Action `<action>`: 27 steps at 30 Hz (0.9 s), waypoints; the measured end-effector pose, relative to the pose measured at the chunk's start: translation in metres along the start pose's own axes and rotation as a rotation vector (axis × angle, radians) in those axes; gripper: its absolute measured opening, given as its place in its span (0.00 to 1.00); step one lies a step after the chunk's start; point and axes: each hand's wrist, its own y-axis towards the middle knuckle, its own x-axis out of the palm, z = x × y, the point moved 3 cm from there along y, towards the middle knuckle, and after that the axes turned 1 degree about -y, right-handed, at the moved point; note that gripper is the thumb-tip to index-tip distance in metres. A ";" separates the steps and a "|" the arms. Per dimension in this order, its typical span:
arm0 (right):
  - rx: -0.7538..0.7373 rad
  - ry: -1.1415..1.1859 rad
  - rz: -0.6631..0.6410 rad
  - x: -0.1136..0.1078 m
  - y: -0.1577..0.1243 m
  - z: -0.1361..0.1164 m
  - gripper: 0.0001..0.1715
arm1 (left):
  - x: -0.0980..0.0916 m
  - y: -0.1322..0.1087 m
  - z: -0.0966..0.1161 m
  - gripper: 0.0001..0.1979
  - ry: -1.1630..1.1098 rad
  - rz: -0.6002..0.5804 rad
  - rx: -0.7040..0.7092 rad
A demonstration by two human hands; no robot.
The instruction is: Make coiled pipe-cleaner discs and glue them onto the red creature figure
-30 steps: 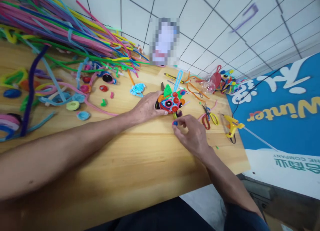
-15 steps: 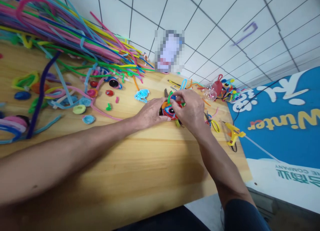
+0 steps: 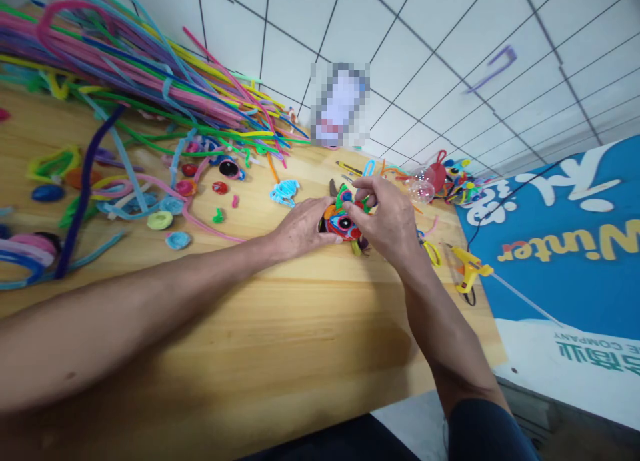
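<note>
A small, colourful pipe-cleaner figure (image 3: 345,222), shaped like an animal head, has a round black-and-white eye, red and orange parts and a green piece on top with a blue ball. My left hand (image 3: 305,226) wraps around its left side, thumb below and fingers behind. On the upper right, my right hand (image 3: 387,214) has curled fingers, with the thumb tip against the blue ball and green piece. Part of the figure's right side is hidden behind that hand. Yellow-handled scissors (image 3: 431,253) lie just beyond my right wrist.
A heap of pipe cleaners (image 3: 165,81) fills the table's back left. Coiled pieces (image 3: 178,240) and a light-blue tangle (image 3: 284,192) lie nearby. On the right are a yellow glue gun (image 3: 469,269), clear balls (image 3: 423,186) and a blue printed board (image 3: 560,241). A blurred phone (image 3: 340,104) stands at the back.
My right hand's fingers have shifted slightly right and loosened around the green piece, so more of the figure's top and eye shows. My left hand keeps its hold.
</note>
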 end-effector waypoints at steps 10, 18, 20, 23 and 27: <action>-0.186 -0.045 -0.106 -0.003 0.019 0.020 0.11 | 0.003 -0.002 -0.007 0.30 -0.011 0.046 0.031; -0.194 -0.010 -0.198 0.010 0.022 0.024 0.06 | 0.001 -0.001 -0.003 0.30 0.002 0.027 0.027; -0.192 0.001 -0.193 0.011 0.023 0.024 0.07 | 0.001 -0.001 -0.003 0.30 -0.002 0.025 0.035; -0.187 0.018 -0.167 0.009 0.023 0.024 0.10 | 0.002 -0.001 -0.005 0.31 -0.023 0.032 0.043; -0.106 0.077 0.013 -0.009 0.004 0.024 0.14 | 0.002 -0.002 -0.008 0.36 -0.049 0.026 0.011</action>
